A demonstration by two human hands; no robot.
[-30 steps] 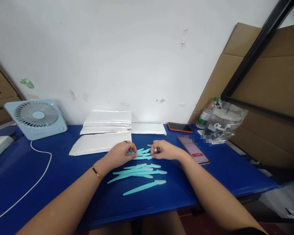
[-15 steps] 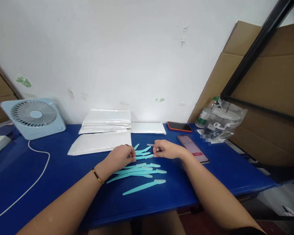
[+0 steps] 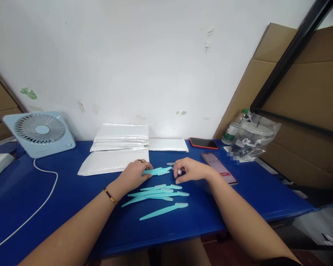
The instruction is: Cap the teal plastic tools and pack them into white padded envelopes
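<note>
On the blue table (image 3: 72, 207), my left hand (image 3: 134, 173) is closed on a small bundle of teal plastic razors (image 3: 158, 171), holding them together by their handles. My right hand (image 3: 189, 170) hovers just right of the bundle's tips with fingers curled and slightly apart, holding nothing that I can see. Several more teal razors (image 3: 155, 193) lie loose on the table just in front of both hands, and a single one (image 3: 163, 211) lies nearest to me.
White padded envelopes (image 3: 119, 142) are stacked behind my hands, one (image 3: 112, 162) lying flat. A light blue fan (image 3: 40, 133) with a white cable stands at the left. Two phones (image 3: 218, 168) (image 3: 204, 143), a bottle and a plastic bag (image 3: 252, 138) sit at the right. Cardboard leans against the wall.
My left hand has gathered the spread razors into one tight bundle. My right hand has let go of their tips and its fingers have loosened.
</note>
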